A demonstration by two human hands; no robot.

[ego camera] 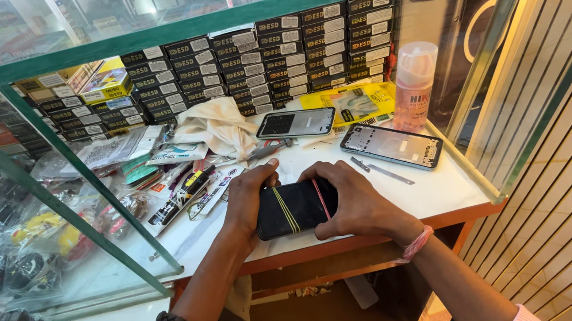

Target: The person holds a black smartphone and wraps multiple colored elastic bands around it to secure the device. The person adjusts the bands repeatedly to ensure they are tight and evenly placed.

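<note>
A black phone [292,208] lies flat on the white counter [437,188], bound crosswise by yellow and red rubber bands. My left hand [247,201] grips its left end, thumb on the top edge. My right hand [354,199] covers its right end, fingers curled over the top corner. Both hands press the phone against the counter near the front edge.
Behind the hands lie a second phone [296,123], an open phone frame [392,145], metal tweezers [383,171], a white cloth [216,125] and a pink spray bottle [414,85]. Stacked small boxes [265,60] line the back. Glass panels [46,185] enclose the left side.
</note>
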